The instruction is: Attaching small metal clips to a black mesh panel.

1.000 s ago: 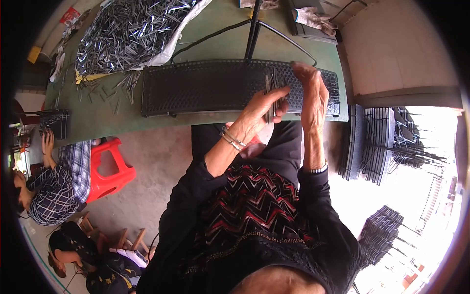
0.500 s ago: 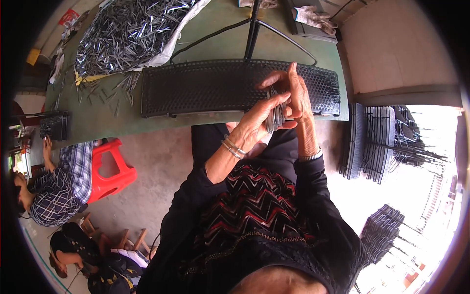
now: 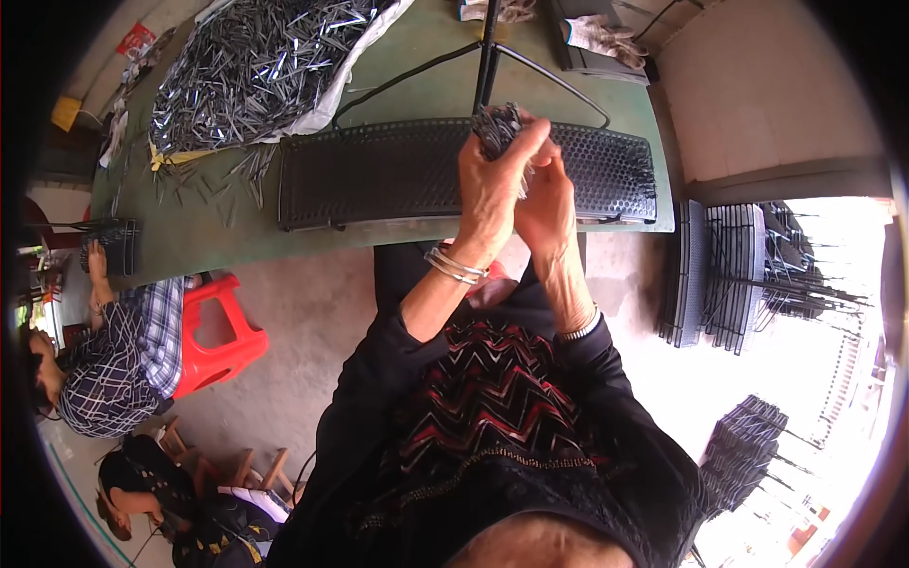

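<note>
Bundle of thin dark strips (image 3: 498,131) at upper centre of the frame, held in front of the long holed panel (image 3: 374,178); how far above it, cannot tell. Left hand (image 3: 487,187): grip clamped on the bundle, thumb lying across, strip ends poking out past the top. Right hand (image 3: 547,201): cupped close against the left, near the lower end of the bundle. Its fingers are partly hidden, so whether its grip is clamped too, cannot tell.

Step in hand looks like evening up the handful (my reading, from the cupped palm). To do it well: left grip firm enough to carry the strips, loose enough to let them slide lengthwise; right palm flat as a stop for the ends; crosswise strips turned into line. A modest handful should handle better. Ends look narrow and may prick, so light pressure. Best worked over the green tabletop (image 3: 426,98), where any dropped strip is easily found.

Upper left of the frame: big heap of strips (image 3: 265,71), loose ones (image 3: 227,189) scattered below it. Upper right: pale gloves (image 3: 601,40). Right end of panel: dark bristly pieces (image 3: 645,177).
</note>
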`<state>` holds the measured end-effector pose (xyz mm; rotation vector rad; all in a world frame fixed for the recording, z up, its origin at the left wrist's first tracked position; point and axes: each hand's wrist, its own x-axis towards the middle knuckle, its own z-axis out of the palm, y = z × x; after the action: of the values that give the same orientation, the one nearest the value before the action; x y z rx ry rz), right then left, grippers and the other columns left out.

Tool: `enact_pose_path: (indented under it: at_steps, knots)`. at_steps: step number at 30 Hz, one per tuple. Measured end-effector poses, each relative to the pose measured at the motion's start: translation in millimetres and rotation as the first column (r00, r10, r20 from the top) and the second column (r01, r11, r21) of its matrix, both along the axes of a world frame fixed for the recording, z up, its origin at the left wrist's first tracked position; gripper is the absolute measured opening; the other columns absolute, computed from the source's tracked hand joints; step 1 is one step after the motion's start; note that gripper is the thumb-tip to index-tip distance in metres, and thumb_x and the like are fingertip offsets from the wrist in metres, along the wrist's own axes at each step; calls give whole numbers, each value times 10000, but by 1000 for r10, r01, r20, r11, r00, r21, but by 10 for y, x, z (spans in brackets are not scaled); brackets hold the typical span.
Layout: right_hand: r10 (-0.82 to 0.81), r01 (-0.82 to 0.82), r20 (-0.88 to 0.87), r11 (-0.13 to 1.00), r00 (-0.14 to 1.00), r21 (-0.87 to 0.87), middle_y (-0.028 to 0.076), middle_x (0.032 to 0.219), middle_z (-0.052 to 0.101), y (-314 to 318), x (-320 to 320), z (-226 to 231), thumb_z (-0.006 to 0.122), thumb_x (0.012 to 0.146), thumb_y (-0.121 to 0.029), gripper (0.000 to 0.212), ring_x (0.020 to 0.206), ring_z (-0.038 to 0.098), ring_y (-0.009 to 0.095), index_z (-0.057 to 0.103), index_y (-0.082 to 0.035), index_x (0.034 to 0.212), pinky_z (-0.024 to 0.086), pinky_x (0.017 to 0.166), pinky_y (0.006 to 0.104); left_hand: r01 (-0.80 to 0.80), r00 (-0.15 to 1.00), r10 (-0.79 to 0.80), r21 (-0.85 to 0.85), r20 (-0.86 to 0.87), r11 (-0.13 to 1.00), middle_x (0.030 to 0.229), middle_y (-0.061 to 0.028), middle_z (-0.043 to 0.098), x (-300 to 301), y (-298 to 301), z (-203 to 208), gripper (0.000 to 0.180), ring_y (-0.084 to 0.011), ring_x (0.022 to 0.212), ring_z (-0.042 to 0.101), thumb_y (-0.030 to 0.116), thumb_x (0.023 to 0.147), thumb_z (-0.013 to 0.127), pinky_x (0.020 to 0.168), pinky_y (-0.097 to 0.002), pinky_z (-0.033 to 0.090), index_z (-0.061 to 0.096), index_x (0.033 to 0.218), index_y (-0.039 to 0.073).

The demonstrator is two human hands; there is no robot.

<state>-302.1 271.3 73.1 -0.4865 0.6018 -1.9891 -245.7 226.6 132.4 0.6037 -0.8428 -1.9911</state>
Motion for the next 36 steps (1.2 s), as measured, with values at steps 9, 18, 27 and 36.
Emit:
enact_pose_path:
  at_steps: [9, 18, 27, 36]
  knots:
    - [216, -142, 452, 971, 865, -193, 110, 1155, 610, 23, -51, -255, 379, 999, -253, 330, 1080, 563, 246, 519, -40, 1208, 423, 994, 397, 3, 961, 129, -472, 246, 882, 811, 1, 598, -115, 141, -371, 234, -99, 747, 577, 80, 758, 770, 688, -249, 474, 595, 912, 57]
    - [18, -59, 295, 990, 955, 129, 56, 1061, 638, 116, 48, -233, 387, 1001, -241, 304, 1001, 592, 198, 571, -60, 1161, 460, 931, 364, 97, 984, -82, -89, 157, 991, 754, -19, 606, 56, 163, -457, 190, -88, 700, 571, 95, 838, 699, 677, -221, 464, 581, 981, 53]
    - [366, -181, -279, 834, 888, 521, 67, 847, 660, 151, -448, 335, 510, 957, -410, 482, 612, 567, 102, 650, 35, 1077, 495, 572, 261, 463, 878, -478, 233, 12, 855, 668, -52, 557, 378, 86, -315, 189, -102, 547, 491, 149, 857, 664, 448, -236, 371, 610, 977, 13]
    - [128, 126, -503, 889, 855, 440, 26, 893, 631, 115, -689, 338, 552, 948, -204, 205, 777, 580, 100, 629, -16, 921, 477, 742, 246, 596, 794, -606, 252, -46, 762, 749, -80, 597, 356, 151, -348, 204, -98, 572, 475, 160, 868, 656, 475, -240, 379, 607, 989, 2]
